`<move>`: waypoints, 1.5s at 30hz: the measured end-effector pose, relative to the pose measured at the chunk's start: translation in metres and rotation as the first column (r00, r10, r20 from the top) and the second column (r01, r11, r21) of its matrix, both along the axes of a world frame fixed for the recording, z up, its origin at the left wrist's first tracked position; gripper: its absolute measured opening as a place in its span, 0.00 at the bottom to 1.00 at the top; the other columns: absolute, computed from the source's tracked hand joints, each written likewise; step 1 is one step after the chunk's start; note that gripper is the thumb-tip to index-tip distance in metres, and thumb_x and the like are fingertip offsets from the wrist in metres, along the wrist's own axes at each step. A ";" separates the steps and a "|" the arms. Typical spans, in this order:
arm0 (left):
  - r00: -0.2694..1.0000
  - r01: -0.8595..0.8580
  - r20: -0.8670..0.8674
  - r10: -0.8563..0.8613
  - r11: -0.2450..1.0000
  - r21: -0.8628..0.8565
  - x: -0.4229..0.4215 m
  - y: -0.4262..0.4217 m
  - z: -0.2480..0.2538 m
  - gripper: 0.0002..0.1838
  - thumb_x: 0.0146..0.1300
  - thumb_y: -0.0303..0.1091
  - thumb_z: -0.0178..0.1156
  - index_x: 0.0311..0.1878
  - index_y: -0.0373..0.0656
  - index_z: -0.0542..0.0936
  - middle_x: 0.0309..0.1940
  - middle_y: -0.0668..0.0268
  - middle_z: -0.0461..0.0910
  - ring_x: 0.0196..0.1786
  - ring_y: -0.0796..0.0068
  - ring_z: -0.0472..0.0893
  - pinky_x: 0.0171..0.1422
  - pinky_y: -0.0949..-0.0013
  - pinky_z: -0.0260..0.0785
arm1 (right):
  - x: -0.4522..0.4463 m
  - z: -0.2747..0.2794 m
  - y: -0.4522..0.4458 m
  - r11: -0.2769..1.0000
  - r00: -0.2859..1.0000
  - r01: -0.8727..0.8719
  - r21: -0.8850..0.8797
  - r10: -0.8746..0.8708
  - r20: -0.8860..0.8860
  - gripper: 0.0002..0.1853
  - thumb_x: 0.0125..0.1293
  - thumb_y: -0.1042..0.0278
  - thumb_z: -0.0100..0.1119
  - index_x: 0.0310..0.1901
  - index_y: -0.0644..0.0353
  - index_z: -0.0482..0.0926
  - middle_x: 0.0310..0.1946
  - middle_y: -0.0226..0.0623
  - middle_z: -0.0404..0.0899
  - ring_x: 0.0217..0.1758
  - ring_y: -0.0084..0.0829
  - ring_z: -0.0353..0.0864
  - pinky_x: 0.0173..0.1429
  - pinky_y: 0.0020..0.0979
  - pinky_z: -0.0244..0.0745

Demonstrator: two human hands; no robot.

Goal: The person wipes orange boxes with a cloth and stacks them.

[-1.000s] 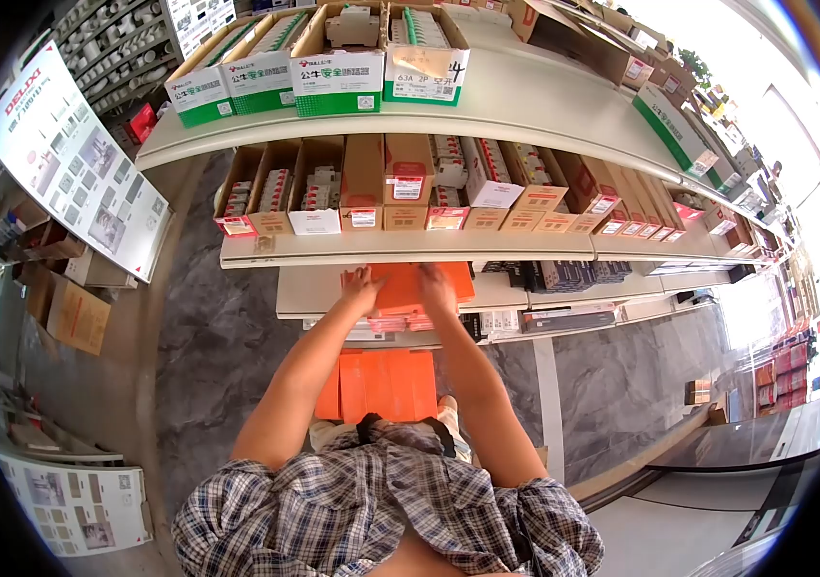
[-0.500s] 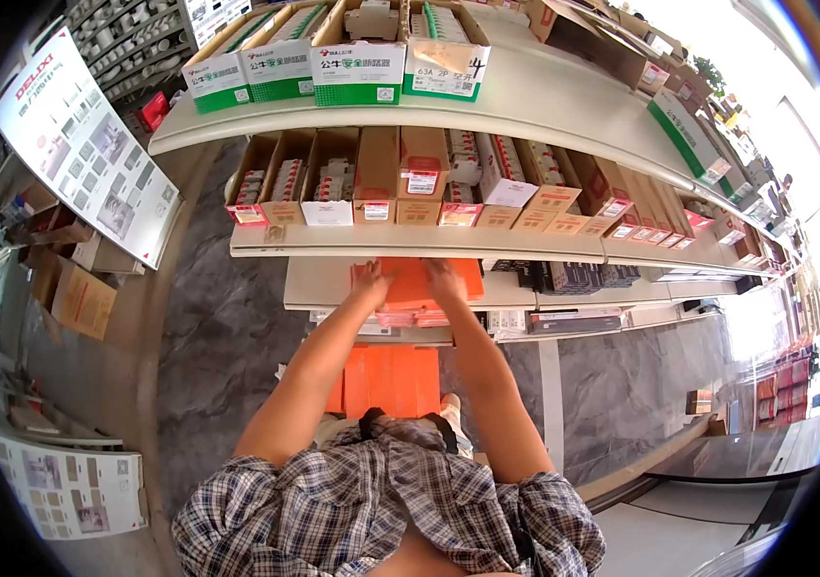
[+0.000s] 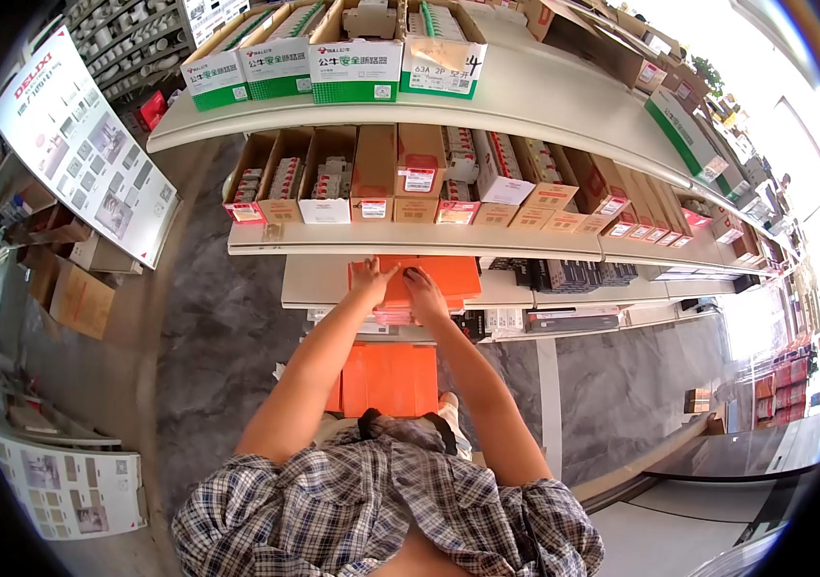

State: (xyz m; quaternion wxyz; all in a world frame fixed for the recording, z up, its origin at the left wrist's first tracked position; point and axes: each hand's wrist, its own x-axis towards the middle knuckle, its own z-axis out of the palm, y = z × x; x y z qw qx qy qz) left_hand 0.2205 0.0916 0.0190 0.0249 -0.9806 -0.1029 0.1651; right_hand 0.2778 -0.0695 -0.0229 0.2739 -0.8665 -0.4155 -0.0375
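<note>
Orange boxes (image 3: pixel 453 277) lie on a lower shelf in front of me, under the overhang of the shelf above. My left hand (image 3: pixel 369 280) rests at the left part of their top, fingers apart, with thumb and forefinger pointing toward the middle. Close by on the right, my right hand (image 3: pixel 424 294) lies on the orange surface, its fingers extended and lightly bent. Neither hand is wrapped around anything. Pinkish packs (image 3: pixel 392 315) show under the front edge of the boxes. Nearer my body, another orange box (image 3: pixel 391 380) sits low, by my legs.
Cartons of circuit breakers (image 3: pixel 333 188) line the middle shelf (image 3: pixel 410 240) just above my hands. Green-and-white boxes (image 3: pixel 355 72) stand on the top shelf. Dark packs (image 3: pixel 578 276) lie to the right. A display board (image 3: pixel 83 144) leans at left.
My right hand has slid left across the orange boxes, closer to my left hand. My left hand has stayed nearly in place, its fingers more spread.
</note>
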 end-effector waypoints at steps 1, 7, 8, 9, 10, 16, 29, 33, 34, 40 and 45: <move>1.000 -0.001 0.001 0.001 1.000 -0.001 -0.001 0.000 0.001 0.55 0.39 0.48 0.71 0.69 0.72 0.47 0.70 0.53 0.47 0.70 0.54 0.53 0.67 0.38 0.46 | -0.004 0.000 0.001 0.999 0.999 -0.048 -0.001 0.048 -0.001 0.20 0.56 0.75 0.46 0.52 0.59 0.72 0.58 0.35 0.68 0.65 0.37 0.61 0.68 0.35 0.57; 1.000 0.003 0.008 -0.002 0.999 -0.049 -0.002 0.001 -0.001 0.55 0.39 0.46 0.71 0.69 0.72 0.47 0.69 0.54 0.48 0.70 0.55 0.52 0.67 0.38 0.45 | 0.030 -0.003 -0.062 0.854 0.854 0.519 -0.025 -0.518 0.040 0.19 0.59 0.73 0.45 0.54 0.56 0.72 0.60 0.35 0.67 0.65 0.42 0.60 0.68 0.36 0.57; 1.000 -0.001 0.027 0.002 0.999 -0.034 -0.001 0.003 -0.004 0.55 0.39 0.46 0.71 0.69 0.72 0.47 0.69 0.54 0.48 0.70 0.55 0.52 0.67 0.38 0.45 | 0.031 0.000 -0.066 0.855 0.857 0.516 -0.048 -0.516 0.025 0.20 0.59 0.73 0.46 0.55 0.57 0.71 0.60 0.37 0.66 0.65 0.43 0.59 0.69 0.37 0.55; 0.999 -0.004 0.047 0.005 1.000 -0.019 0.000 0.001 -0.003 0.55 0.39 0.45 0.71 0.69 0.72 0.48 0.69 0.54 0.47 0.70 0.55 0.51 0.67 0.38 0.45 | 0.030 -0.002 -0.065 0.853 0.855 0.519 -0.051 -0.518 0.026 0.20 0.59 0.73 0.46 0.55 0.57 0.71 0.60 0.37 0.66 0.65 0.43 0.59 0.69 0.37 0.55; 0.999 0.000 0.047 0.001 1.000 -0.022 0.000 -0.001 -0.002 0.55 0.39 0.45 0.71 0.69 0.72 0.48 0.69 0.54 0.47 0.70 0.55 0.51 0.67 0.38 0.45 | 0.028 -0.005 -0.061 0.853 0.854 0.518 -0.060 -0.513 0.087 0.20 0.59 0.73 0.46 0.55 0.59 0.71 0.60 0.37 0.66 0.66 0.43 0.59 0.69 0.37 0.54; 1.000 -0.024 0.003 0.024 0.999 -0.042 0.002 -0.002 0.000 0.55 0.39 0.45 0.72 0.69 0.71 0.47 0.70 0.54 0.44 0.72 0.56 0.47 0.69 0.38 0.41 | -0.001 -0.008 -0.027 0.973 0.974 0.226 0.056 -0.226 -0.009 0.22 0.55 0.77 0.46 0.54 0.59 0.72 0.59 0.34 0.67 0.67 0.39 0.58 0.68 0.36 0.56; 0.980 -0.100 0.155 0.125 0.982 -0.162 -0.054 0.049 -0.005 0.66 0.35 0.54 0.72 0.71 0.58 0.34 0.71 0.52 0.35 0.72 0.49 0.42 0.70 0.38 0.36 | 0.019 0.001 -0.053 0.886 0.900 0.434 -0.162 -0.435 0.028 0.21 0.62 0.71 0.43 0.57 0.58 0.68 0.63 0.34 0.63 0.68 0.40 0.55 0.70 0.35 0.52; 0.944 0.016 0.269 0.193 0.784 -0.620 -0.047 0.070 -0.054 0.64 0.38 0.42 0.72 0.70 0.45 0.34 0.69 0.47 0.43 0.70 0.47 0.49 0.71 0.50 0.46 | 0.008 0.004 -0.031 0.832 0.851 0.523 -0.185 -0.523 0.053 0.22 0.60 0.72 0.43 0.58 0.59 0.68 0.63 0.36 0.62 0.68 0.42 0.55 0.70 0.36 0.51; 0.859 0.265 0.487 0.159 0.676 -0.687 -0.043 0.073 -0.070 0.63 0.38 0.37 0.72 0.69 0.41 0.35 0.68 0.47 0.48 0.68 0.46 0.53 0.70 0.54 0.49 | 0.008 -0.001 -0.023 0.857 0.871 0.490 -0.157 -0.489 0.050 0.22 0.59 0.73 0.44 0.58 0.60 0.68 0.63 0.36 0.62 0.68 0.42 0.55 0.70 0.36 0.51; 0.780 0.292 0.586 0.221 0.699 -0.652 -0.051 0.046 -0.023 0.60 0.34 0.31 0.73 0.67 0.36 0.42 0.61 0.46 0.59 0.64 0.50 0.60 0.68 0.59 0.55 | -0.020 0.005 0.034 0.954 0.957 0.291 -0.065 -0.290 0.031 0.23 0.57 0.74 0.44 0.57 0.61 0.69 0.61 0.36 0.64 0.67 0.42 0.57 0.69 0.36 0.55; 0.805 0.251 0.489 0.336 0.554 -0.794 -0.042 0.056 -0.034 0.56 0.32 0.28 0.72 0.65 0.41 0.49 0.59 0.52 0.61 0.64 0.54 0.61 0.68 0.60 0.55 | -0.039 0.019 0.060 0.989 0.988 -0.127 -0.072 0.133 0.077 0.23 0.52 0.77 0.47 0.54 0.61 0.71 0.58 0.39 0.68 0.65 0.41 0.60 0.68 0.35 0.58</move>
